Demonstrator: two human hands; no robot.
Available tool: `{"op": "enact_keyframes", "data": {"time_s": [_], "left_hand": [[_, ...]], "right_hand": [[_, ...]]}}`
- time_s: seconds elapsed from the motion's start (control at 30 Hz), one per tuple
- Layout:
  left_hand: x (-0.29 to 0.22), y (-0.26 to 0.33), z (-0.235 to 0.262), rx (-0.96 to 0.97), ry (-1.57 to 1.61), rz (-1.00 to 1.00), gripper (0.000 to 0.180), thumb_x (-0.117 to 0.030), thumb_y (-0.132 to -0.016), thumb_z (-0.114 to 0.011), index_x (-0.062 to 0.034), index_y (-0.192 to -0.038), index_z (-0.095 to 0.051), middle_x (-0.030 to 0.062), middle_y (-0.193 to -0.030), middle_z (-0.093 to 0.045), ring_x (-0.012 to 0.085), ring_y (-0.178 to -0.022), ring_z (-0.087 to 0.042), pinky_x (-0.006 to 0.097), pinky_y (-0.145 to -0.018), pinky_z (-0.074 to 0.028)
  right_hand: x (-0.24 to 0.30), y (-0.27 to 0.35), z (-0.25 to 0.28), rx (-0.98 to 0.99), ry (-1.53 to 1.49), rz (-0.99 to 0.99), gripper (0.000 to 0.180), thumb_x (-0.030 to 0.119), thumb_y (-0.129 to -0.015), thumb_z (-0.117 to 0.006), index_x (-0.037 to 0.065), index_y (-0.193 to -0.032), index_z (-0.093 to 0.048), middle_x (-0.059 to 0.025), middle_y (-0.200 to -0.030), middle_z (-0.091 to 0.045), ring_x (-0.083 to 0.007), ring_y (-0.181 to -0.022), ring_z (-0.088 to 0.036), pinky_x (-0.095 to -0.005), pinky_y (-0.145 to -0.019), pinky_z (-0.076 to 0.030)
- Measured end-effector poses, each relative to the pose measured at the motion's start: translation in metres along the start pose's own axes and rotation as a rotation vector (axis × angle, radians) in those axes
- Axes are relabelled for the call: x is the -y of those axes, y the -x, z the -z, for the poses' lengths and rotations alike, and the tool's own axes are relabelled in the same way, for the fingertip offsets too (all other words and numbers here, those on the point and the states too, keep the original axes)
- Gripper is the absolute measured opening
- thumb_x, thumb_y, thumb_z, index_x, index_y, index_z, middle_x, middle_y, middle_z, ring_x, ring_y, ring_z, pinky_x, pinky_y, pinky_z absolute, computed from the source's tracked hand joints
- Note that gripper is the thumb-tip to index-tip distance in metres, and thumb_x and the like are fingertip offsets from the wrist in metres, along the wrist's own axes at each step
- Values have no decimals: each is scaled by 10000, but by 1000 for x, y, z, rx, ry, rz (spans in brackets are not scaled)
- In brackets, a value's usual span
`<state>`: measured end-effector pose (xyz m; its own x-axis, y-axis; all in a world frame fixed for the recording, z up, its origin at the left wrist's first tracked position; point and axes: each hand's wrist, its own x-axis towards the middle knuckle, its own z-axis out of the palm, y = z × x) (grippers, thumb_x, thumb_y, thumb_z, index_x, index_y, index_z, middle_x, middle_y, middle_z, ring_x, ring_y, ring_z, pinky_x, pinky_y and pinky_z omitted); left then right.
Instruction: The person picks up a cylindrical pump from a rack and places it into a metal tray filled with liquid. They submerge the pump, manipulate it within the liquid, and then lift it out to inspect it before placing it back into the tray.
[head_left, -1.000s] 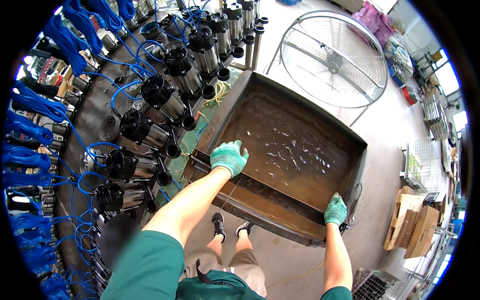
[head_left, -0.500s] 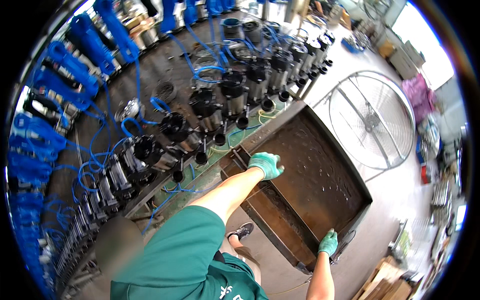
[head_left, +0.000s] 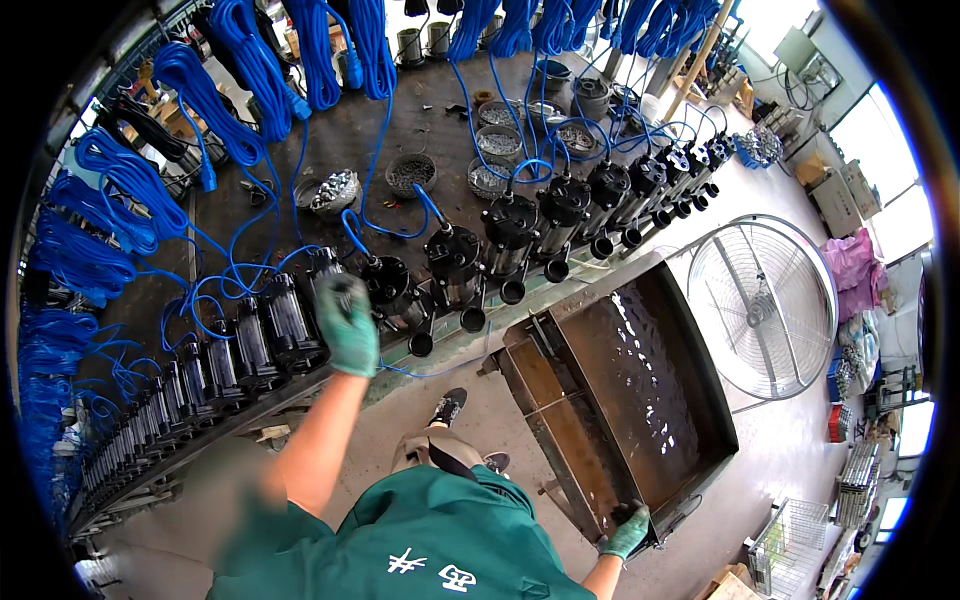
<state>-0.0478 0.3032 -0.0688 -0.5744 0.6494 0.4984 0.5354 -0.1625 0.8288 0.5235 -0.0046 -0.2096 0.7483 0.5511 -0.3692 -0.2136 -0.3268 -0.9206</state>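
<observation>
My left hand (head_left: 350,325), in a green glove, reaches up to the row of pumps on the workbench. Its dark fingertips overlap a black-topped steel pump (head_left: 325,262); motion blur hides whether they hold it. Beside it stands another pump (head_left: 392,292) with a blue cable and a black outlet. My right hand (head_left: 628,530), gloved likewise, is closed over the near corner of a dark metal tank (head_left: 715,415). Brownish water (head_left: 655,390) fills the tank's wide section, with bright reflections on it. A narrower section (head_left: 560,415) runs along its left side.
Blue cable coils (head_left: 245,75) hang above the dark workbench (head_left: 290,180). Bowls of small parts (head_left: 410,175) and several pumps line it. A large round fan (head_left: 765,308) stands right of the tank; a wire basket (head_left: 795,540) sits on the floor at lower right.
My left hand has left the tank's divider and swung up-left to the pumps. My right hand stays at the tank's near corner. The view has shifted, and the water shows more bright reflections.
</observation>
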Motion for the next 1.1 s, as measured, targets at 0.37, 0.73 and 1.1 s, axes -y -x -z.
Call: {"op": "enact_keyframes", "data": {"time_s": [0.37,0.73,1.1], "left_hand": [[49,-58,-26,605,480,230,556,-475,-1123,-416,-48,-807,-581,131,-976,-743,184,-908,-658,362,-891,-507],[-129,68,-18,813,766,71,324,-295,-1096,-541,-44,-895,-582,81,-848,-619,245,-963,-650,405,-854,-501],[-62,176,-129,1132,582,539,436,-382,-1140,-427,-36,-1007,-657,66,-1044,-694,159,-949,-596,346,-906,-486]], "right_hand": [[0,54,-108,301,62,-53,504,495,-1059,-530,17,-1111,-680,-109,-852,-713,-233,-730,-709,-388,-695,-602],[71,100,-193,704,180,-77,497,202,-1036,-601,27,-1484,-475,-136,-1202,-657,-214,-1013,-693,-337,-806,-591],[90,89,-126,138,338,56,367,40,-930,-545,49,-1277,-664,-70,-947,-720,-114,-622,-625,-292,-531,-528]]}}
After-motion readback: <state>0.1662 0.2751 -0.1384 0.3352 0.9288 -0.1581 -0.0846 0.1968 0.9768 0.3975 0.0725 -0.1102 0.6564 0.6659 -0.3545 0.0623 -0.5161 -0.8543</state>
